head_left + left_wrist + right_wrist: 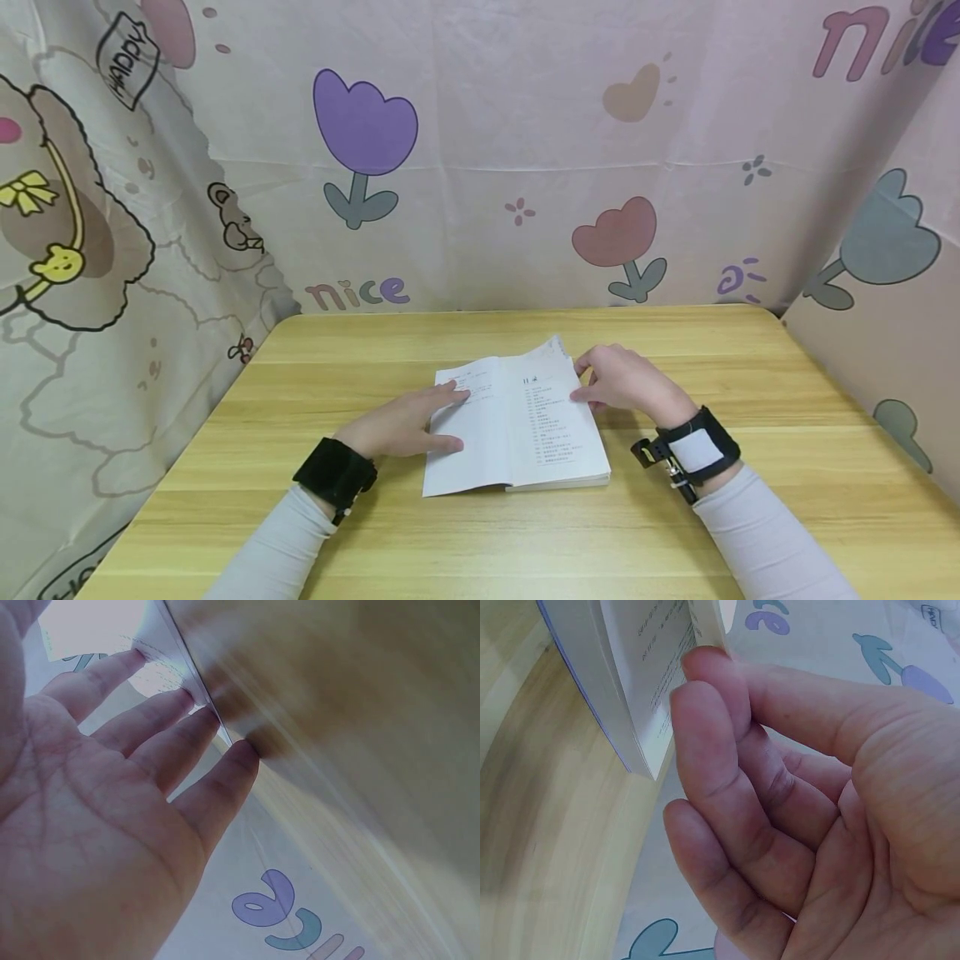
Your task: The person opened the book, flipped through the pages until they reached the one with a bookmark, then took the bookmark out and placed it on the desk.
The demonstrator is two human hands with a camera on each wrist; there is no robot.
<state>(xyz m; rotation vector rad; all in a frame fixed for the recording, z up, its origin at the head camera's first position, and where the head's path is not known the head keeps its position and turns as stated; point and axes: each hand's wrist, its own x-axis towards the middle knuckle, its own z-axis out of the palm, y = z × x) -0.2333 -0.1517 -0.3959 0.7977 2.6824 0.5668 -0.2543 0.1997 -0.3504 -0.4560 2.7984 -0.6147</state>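
An open paperback book [487,450] lies on the wooden table, a printed list in Chinese characters on its right-hand page [555,417]. The top right corner of that page lifts and curls. My left hand [408,421] rests with spread, extended fingers on the left-hand page, thumb lower down; the left wrist view shows its fingertips [244,754] along the paper's edge. At the book's right edge, my right hand [626,383] pinches the page between thumb and index finger. Its other fingers [705,742] curl loosely beside the page edges in the right wrist view.
The light wooden table [360,542] reaches back to a hanging cloth [480,242] printed with flowers and hearts. More printed cloth hangs at the left and right sides. Each wrist wears a black strap [337,475].
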